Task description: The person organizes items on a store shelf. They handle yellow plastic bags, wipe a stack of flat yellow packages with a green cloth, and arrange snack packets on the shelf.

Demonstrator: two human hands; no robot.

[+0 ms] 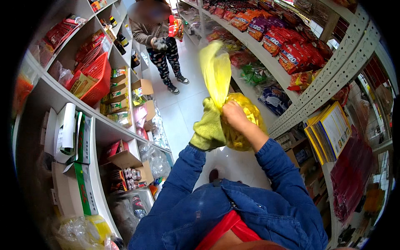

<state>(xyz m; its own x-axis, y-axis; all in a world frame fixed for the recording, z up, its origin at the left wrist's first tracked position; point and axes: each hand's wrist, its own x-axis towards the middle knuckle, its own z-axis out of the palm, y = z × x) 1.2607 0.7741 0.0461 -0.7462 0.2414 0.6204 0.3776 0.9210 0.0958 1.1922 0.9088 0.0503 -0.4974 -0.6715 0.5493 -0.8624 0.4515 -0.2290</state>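
Note:
A filled yellow plastic bag [254, 112] hangs in front of my body, its contents only dimly visible through the film. My left hand [208, 126], in a fuzzy yellow-green glove, clasps the gathered neck from the left. Bare and curled, my right hand [234, 115] grips the same neck just above the bulging part. Above both hands the loose top of the bag [215, 73] stands up, blurred at its tip. The gloved fingers are partly hidden behind the bag's neck.
Left shelves hold a red plastic basket [99, 79], packets and an open cardboard box of batteries [132, 176]. Snack bags [287, 50] fill the right shelf [250, 40]. A person [159, 50] holding a red packet [176, 28] stands on the tiled floor [175, 117] ahead.

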